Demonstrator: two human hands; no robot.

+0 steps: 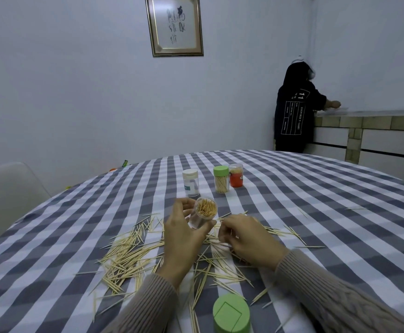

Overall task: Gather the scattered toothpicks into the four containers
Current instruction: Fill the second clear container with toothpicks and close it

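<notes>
My left hand (184, 234) grips a clear open container (202, 212), tilted toward me and packed with toothpicks. My right hand (244, 236) sits just right of it, fingers curled, pinching a few toothpicks. Scattered toothpicks (131, 255) lie in a wide heap on the checked tablecloth under and around both hands. Farther back stand a white-lidded clear container (190, 182), a green-lidded container (221, 179) full of toothpicks and an orange container (236, 179). A green lid (231, 313) lies near the front edge.
The round table (316, 212) carries a grey and white checked cloth. A pale chair (8, 195) stands at the left. A person in dark clothes (292, 111) stands at a counter in the far right corner. A framed picture (175, 25) hangs on the wall.
</notes>
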